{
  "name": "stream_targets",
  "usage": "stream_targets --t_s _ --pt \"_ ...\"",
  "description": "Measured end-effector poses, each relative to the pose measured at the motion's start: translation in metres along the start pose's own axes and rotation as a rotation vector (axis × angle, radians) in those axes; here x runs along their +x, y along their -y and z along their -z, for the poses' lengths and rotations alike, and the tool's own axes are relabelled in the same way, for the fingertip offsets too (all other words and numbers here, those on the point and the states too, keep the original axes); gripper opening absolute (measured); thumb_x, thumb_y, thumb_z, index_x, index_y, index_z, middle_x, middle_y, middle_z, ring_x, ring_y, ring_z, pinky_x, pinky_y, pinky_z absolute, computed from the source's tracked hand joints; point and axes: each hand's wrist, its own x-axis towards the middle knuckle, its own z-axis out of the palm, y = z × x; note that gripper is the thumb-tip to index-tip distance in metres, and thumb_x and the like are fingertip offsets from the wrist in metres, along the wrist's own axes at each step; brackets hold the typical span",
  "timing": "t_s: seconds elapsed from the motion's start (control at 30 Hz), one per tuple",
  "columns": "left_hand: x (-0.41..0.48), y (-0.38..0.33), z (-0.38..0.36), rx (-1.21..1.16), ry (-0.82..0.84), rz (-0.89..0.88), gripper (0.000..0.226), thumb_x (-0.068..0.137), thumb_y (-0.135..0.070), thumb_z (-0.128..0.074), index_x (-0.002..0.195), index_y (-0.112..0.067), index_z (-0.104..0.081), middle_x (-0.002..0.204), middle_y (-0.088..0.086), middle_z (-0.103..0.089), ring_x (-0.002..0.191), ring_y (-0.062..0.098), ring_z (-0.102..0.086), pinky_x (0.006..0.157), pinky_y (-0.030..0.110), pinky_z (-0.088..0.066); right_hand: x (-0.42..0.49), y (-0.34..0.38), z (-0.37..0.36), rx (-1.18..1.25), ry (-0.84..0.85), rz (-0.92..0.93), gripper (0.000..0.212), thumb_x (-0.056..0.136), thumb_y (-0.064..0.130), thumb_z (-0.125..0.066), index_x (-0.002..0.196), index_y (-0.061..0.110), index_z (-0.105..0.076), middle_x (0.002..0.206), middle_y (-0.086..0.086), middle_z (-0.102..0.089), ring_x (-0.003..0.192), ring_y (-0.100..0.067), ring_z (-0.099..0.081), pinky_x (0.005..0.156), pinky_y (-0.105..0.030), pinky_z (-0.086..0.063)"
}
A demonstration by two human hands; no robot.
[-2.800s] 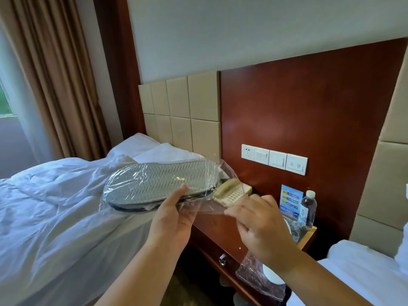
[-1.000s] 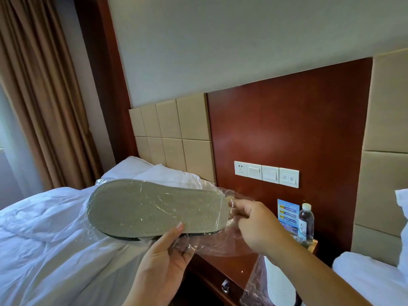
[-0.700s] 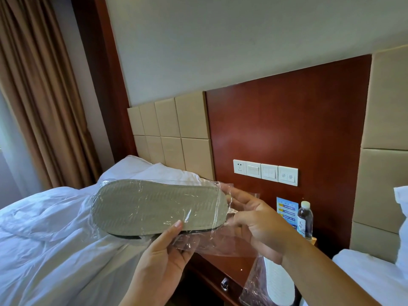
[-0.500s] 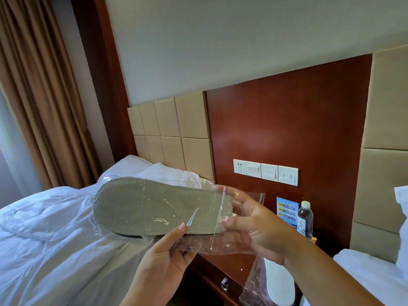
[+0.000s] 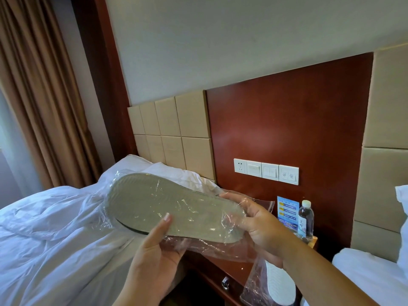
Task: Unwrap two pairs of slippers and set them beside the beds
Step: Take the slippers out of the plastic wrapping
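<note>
Above the gap between the left bed (image 5: 44, 239) and the nightstand (image 5: 216, 270), a person holds one wrapped pair of slippers (image 5: 172, 206) sole-up, roughly level, toe end toward the pillow. The left hand (image 5: 154, 255) grasps the pair from below near its middle, thumb pressed onto the grey sole through the film. The right hand (image 5: 262, 226) closes on the heel end, thumb along the upper edge and fingers beneath. Clear film lies across its fingers, so the hand appears to have entered the open mouth of the wrapper (image 5: 220, 248); whether it touches the slippers directly cannot be told. Loose film sags under the heel, while the toe end is tightly covered.

Step in hand, as judged: unwrapping the first pair; neither pair has been set down. The next move calls for the right hand to draw the slippers out by the heel while the left pins only the film, or for the left to strip the film toward the toe. The film is thin and clinging, so a firm pinch is needed.

A second pack (image 5: 280, 281), white sole showing through its plastic, hangs low beside the nightstand under the right forearm; what supports it is hidden. A water bottle (image 5: 305, 219) and a blue card (image 5: 287, 208) stand on the nightstand, and the right bed (image 5: 371, 281) lies beyond.
</note>
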Motion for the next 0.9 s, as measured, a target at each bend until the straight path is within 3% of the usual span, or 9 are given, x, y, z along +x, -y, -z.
stream_targets --t_s 0.1,0.2,0.37,0.43,0.5,0.63,0.73,0.83,0.9 --pt "0.005 -0.011 0.001 -0.096 -0.009 -0.092 0.016 0.076 -0.011 -0.069 0.086 -0.014 -0.081 0.097 0.005 -0.078 0.086 0.022 -0.076 0.069 0.042 -0.059 0.0 -0.002 0.006 0.037 -0.028 0.011 0.035 0.083 0.011 -0.069 0.109 0.033 -0.072 0.113 -0.001 -0.072 0.106 -0.03 -0.068 0.082 -0.054 -0.057" --pt "0.009 -0.013 0.003 -0.099 -0.045 -0.123 0.018 0.077 -0.007 -0.066 0.074 -0.015 -0.082 0.096 0.004 -0.078 0.086 0.018 -0.075 0.062 0.04 -0.061 -0.001 -0.007 0.006 -0.041 -0.002 0.008 0.055 0.066 0.005 -0.08 0.111 0.035 -0.071 0.108 0.005 -0.073 0.104 -0.025 -0.069 0.087 -0.053 -0.056" --pt "0.007 -0.007 0.004 -0.099 -0.089 -0.086 0.017 0.08 -0.003 -0.065 0.093 -0.008 -0.075 0.094 0.008 -0.078 0.081 0.022 -0.076 0.056 0.04 -0.06 0.003 -0.012 0.003 -0.183 -0.05 -0.016 0.064 0.063 0.0 -0.087 0.114 0.036 -0.069 0.103 0.013 -0.072 0.101 -0.023 -0.069 0.083 -0.049 -0.058" --pt "0.008 -0.008 0.006 -0.093 -0.107 -0.089 0.019 0.087 -0.003 -0.061 0.083 -0.009 -0.078 0.089 0.007 -0.078 0.077 0.019 -0.076 0.054 0.037 -0.06 0.004 -0.013 0.007 -0.173 -0.053 -0.013 0.059 0.064 0.004 -0.087 0.112 0.034 -0.07 0.104 0.009 -0.074 0.099 -0.022 -0.071 0.082 -0.044 -0.059" --pt "0.01 -0.014 0.011 -0.07 -0.13 -0.111 0.016 0.09 -0.005 -0.06 0.087 -0.01 -0.075 0.086 0.004 -0.078 0.074 0.015 -0.076 0.052 0.03 -0.059 0.004 -0.014 0.013 -0.128 -0.057 -0.029 0.057 0.062 0.008 -0.089 0.11 0.032 -0.071 0.101 0.003 -0.075 0.096 -0.024 -0.072 0.077 -0.04 -0.059" --pt "0.014 -0.024 0.025 -0.001 -0.155 -0.15 0.021 0.09 -0.008 -0.063 0.11 -0.012 -0.065 0.103 0.004 -0.077 0.089 0.015 -0.075 0.063 0.03 -0.061 0.002 -0.017 0.023 -0.161 -0.093 -0.052 0.058 0.053 0.02 -0.094 0.106 0.032 -0.073 0.104 0.0 -0.074 0.091 -0.022 -0.073 0.074 -0.039 -0.06" --pt "0.016 -0.021 0.027 0.037 -0.165 -0.149 0.026 0.091 -0.01 -0.063 0.117 -0.014 -0.061 0.097 0.001 -0.077 0.082 0.013 -0.075 0.059 0.029 -0.06 0.001 -0.018 0.023 -0.293 -0.091 -0.075 0.07 0.043 0.033 -0.099 0.107 0.039 -0.07 0.103 0.004 -0.073 0.086 -0.018 -0.074 0.075 -0.048 -0.061" --pt "0.016 -0.019 0.029 0.044 -0.184 -0.141 0.034 0.089 -0.011 -0.065 0.123 -0.014 -0.06 0.101 0.002 -0.077 0.086 0.015 -0.075 0.069 0.034 -0.062 0.001 -0.016 0.023 -0.409 -0.047 -0.094 0.074 0.038 0.036 -0.1 0.104 0.039 -0.067 0.098 0.006 -0.074 0.084 -0.014 -0.074 0.073 -0.041 -0.062" --pt "0.017 -0.02 0.032 0.065 -0.205 -0.144 0.032 0.087 -0.015 -0.069 0.118 -0.014 -0.062 0.091 0.0 -0.078 0.075 0.014 -0.075 0.062 0.032 -0.061 0.001 -0.016 0.024 -0.456 -0.026 -0.083 0.072 0.04 0.035 -0.099 0.105 0.035 -0.066 0.098 0.005 -0.075 0.088 -0.016 -0.073 0.076 -0.04 -0.061"
